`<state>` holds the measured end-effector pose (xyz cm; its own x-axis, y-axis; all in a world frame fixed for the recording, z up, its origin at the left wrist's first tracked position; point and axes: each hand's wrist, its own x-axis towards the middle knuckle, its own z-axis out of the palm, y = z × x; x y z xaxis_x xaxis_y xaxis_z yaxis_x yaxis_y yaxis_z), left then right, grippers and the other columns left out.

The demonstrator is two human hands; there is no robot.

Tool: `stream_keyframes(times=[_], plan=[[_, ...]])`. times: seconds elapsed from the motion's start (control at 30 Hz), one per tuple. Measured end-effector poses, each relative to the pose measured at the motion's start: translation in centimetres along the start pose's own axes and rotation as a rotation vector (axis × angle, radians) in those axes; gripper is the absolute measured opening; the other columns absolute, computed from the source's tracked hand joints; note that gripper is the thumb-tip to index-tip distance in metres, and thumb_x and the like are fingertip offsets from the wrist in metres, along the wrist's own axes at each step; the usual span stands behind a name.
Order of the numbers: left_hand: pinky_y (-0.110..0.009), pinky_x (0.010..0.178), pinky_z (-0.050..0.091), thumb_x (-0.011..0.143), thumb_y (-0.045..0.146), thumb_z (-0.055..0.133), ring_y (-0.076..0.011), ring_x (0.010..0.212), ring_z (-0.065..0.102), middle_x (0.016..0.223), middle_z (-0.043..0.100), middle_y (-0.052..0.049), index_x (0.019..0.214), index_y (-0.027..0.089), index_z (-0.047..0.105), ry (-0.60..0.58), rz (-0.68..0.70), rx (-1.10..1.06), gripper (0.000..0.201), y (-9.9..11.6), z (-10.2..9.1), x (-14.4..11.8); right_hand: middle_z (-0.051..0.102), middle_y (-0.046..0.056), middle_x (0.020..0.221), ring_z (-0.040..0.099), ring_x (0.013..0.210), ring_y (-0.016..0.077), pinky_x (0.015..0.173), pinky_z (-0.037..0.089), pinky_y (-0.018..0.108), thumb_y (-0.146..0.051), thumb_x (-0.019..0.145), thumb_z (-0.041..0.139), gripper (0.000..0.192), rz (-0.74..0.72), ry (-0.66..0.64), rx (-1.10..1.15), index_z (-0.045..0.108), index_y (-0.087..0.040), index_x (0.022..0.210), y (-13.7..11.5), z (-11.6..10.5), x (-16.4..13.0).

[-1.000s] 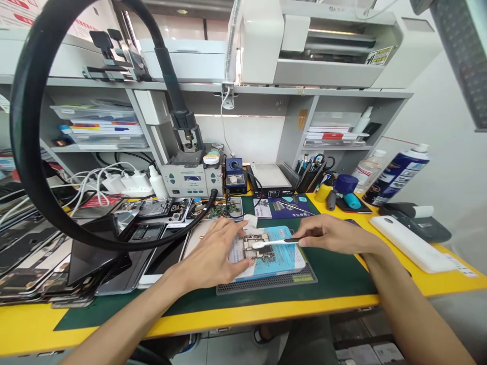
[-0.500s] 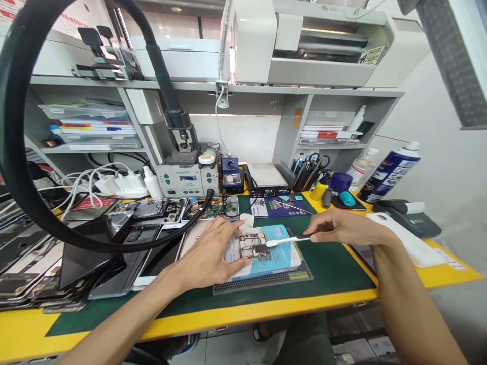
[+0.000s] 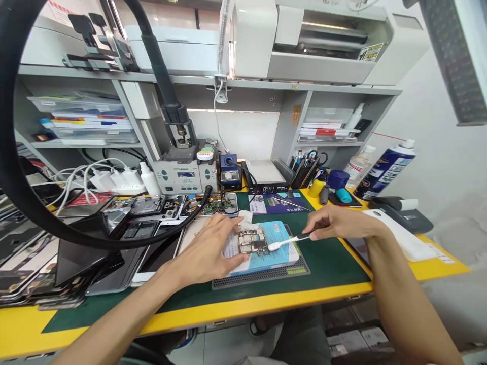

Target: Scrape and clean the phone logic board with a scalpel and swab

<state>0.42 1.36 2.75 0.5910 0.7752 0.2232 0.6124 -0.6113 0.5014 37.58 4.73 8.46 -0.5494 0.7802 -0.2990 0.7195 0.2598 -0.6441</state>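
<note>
A phone circuit board [image 3: 253, 242] lies on a blue and white soft pack [image 3: 280, 234]. My left hand [image 3: 213, 248] reaches over the pack's left side, its thumb and fingertips at the board's near and far left edges, holding it. Between the thumb and fingers of my right hand [image 3: 330, 223] is a slim white brush [image 3: 286, 243] with a dark handle end. The brush's head touches the board's right edge or the pack right beside it; its bristles are too small to make out. Beneath the pack is a grey perforated mat [image 3: 262, 277].
Phones and phone parts [image 3: 95, 253] are piled at left. A thick black hose [image 3: 114, 244] loops above them from the soldering station [image 3: 184, 176]. Behind stand a pen holder [image 3: 304, 172] and a spray can [image 3: 386, 170]. A white phone-shaped panel [image 3: 403, 235] lies at right.
The brush has tilted, its handle end now angled up, and its head has shifted slightly toward the near side of the board. My left hand stays in place on the board.
</note>
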Motion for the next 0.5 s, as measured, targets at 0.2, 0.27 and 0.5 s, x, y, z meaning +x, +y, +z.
stream_keyframes(times=[0.2,0.27,0.5], plan=[[-0.053,0.118,0.040,0.091,0.047,0.073,-0.0346,0.129,0.052,0.132,0.065,-0.012,0.153,0.016,0.045,0.001,-0.006,-0.001,0.075,-0.1,0.1,0.0,0.078,0.009,0.097,0.069,0.087,0.0260,0.077,0.050,0.035,-0.061,0.087,0.076,0.046,-0.048,0.018,-0.015,0.085,-0.018,0.102,-1.0,1.1,0.7],[-0.053,0.118,0.040,0.091,0.048,0.073,-0.0345,0.129,0.052,0.132,0.065,-0.012,0.154,0.016,0.045,0.000,-0.008,0.001,0.076,-0.1,0.1,0.0,0.078,0.010,0.098,0.070,0.088,0.0268,0.078,0.050,0.035,-0.060,0.089,0.075,0.045,-0.056,0.030,-0.024,0.085,-0.019,0.102,-1.4,1.4,0.8],[-0.053,0.118,0.040,0.091,0.048,0.073,-0.0342,0.128,0.052,0.131,0.065,-0.012,0.154,0.016,0.045,-0.006,-0.006,0.003,0.076,-0.2,0.1,0.1,0.079,0.010,0.105,0.071,0.094,0.0275,0.082,0.052,0.036,-0.059,0.092,0.072,0.043,-0.092,0.077,-0.047,0.085,-0.021,0.105,-1.6,2.0,0.8]])
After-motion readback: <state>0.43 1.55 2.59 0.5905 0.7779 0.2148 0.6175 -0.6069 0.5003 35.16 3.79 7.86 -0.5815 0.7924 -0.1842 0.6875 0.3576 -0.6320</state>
